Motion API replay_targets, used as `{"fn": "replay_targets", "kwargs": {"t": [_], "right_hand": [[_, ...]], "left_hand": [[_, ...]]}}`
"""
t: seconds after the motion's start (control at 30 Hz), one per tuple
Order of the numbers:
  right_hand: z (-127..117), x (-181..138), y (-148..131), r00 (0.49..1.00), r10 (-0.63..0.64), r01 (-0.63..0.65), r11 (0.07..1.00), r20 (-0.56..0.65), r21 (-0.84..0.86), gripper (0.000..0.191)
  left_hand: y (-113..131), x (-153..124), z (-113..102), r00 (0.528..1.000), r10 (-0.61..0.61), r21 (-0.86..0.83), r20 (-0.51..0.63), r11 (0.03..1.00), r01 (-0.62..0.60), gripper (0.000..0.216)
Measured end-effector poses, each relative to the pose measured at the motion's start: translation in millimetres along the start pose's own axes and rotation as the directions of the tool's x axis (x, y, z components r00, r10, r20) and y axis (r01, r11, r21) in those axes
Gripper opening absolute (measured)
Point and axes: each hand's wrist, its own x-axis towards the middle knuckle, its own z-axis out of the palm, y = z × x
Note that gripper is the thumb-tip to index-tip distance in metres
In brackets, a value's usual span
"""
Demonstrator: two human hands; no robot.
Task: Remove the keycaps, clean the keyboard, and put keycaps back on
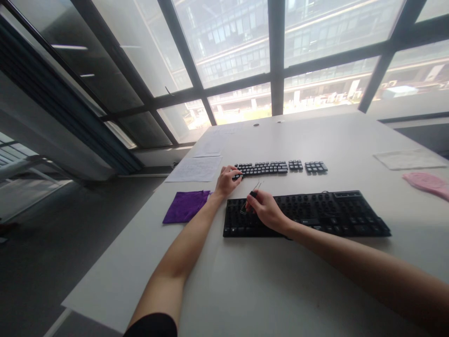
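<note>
A black keyboard with its keycaps off lies on the white table. Beyond it, several removed black keycaps are laid out in rows. My left hand rests at the left end of those rows, fingers pinched on one keycap. Over the left part of the keyboard, my right hand is closed around a thin wire keycap puller.
A purple cloth lies left of the keyboard. Sheets of paper sit behind it. At the right edge are a pink cloth and a white cloth. Large windows stand behind the table; floor drops off to the left.
</note>
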Motion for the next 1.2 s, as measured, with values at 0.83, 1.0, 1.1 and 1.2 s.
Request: {"fn": "replay_targets", "kwargs": {"t": [0.83,1.0,1.1,1.2], "right_hand": [[-11.6,-27.3,-15.4,0.914,-0.233,0.367,0.826,0.333,-0.427,0.017],[-14.1,-33.3,-16.5,0.871,-0.253,0.442,0.778,0.421,-0.447,0.017],[-15.9,-28.6,-12.9,0.914,-0.232,0.344,0.877,0.333,-0.335,0.015],[-20.1,-20.2,-9.6,0.973,-0.071,0.111,0.978,0.219,-0.174,0.014]], "left_hand": [[112.5,-96.9,-73.0,0.986,0.010,-0.326,0.166,0.944,0.045,0.016],[120.8,-98.9,-84.5,0.927,0.134,-0.314,0.350,0.949,-0.019,0.013],[124.3,-99.9,-85.0,0.909,0.151,-0.289,0.388,0.957,-0.035,0.012],[125.6,-99.1,-82.4,0.908,0.149,-0.301,0.391,0.953,-0.026,0.016]]}}
